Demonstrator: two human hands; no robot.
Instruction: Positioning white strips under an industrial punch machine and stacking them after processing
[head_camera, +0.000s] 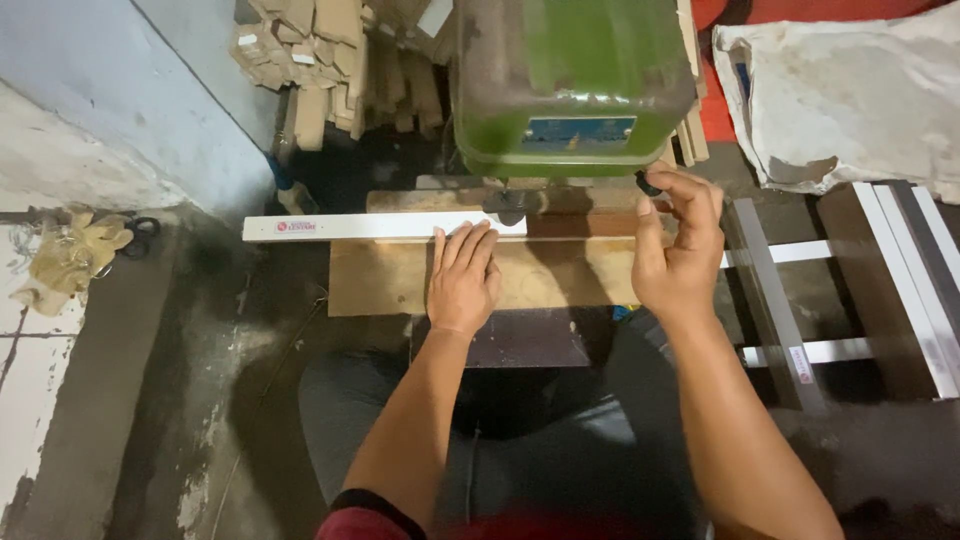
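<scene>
The landmark is the green, box-shaped metal drill-press head (572, 85), which stands at the far edge of the work area. Directly below it lies a flat, pale brown plywood board (560, 275) that serves as the work surface.

A long, narrow white strip (385, 227), apparently a metal or plastic profile, lies flat on the board's far edge. One end sits under the machine head; the other end overhangs well to the left of the head, unsupported.

The left hand (463, 275) lies palm down, fingers extended, just below and left of the head. Its fingertips press on the strip; it does not clasp it.

The right hand (680, 240) is raised just right of the head. Its fingers pinch a small black knob (649, 185) at the lower right corner of the housing.

Further white and grey strips (900, 270) lie on the floor right of the head. Stacked wooden offcuts (320, 50) stand behind and left of it.

Risks, as judged:
- The strip is held by finger pressure only. A biting tool can spin or lift it.
- The left fingertips lie close to the tool point.
- The long overhang can tip the strip if pressure eases.
</scene>
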